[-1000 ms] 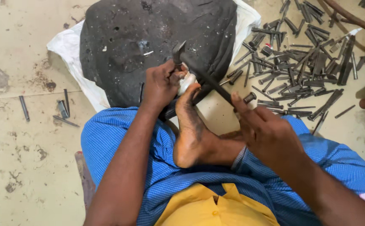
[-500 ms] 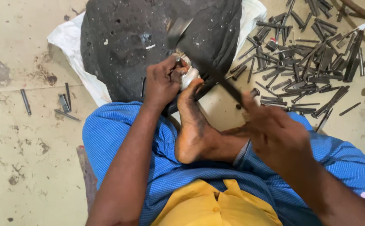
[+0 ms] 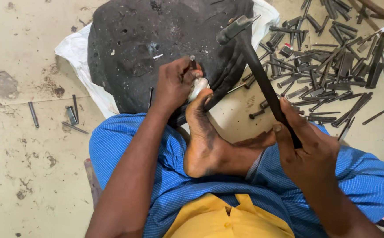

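A small white piece (image 3: 199,87) is held against the edge of a large dark stone block (image 3: 156,48), pinned by the toes of a bare foot (image 3: 205,141) and steadied by the left hand (image 3: 174,83), whose fingers are clenched around a short metal punch (image 3: 193,64) set upright on it. A hammer (image 3: 253,66) is gripped by its dark handle in the right hand (image 3: 308,150) and is raised above the block, its head clear of the punch. The piece appears only partly worked (its surface is mostly hidden); further blows seem to be left. Many metal rods (image 3: 328,66) are scattered on the floor (image 3: 24,145) to the right.
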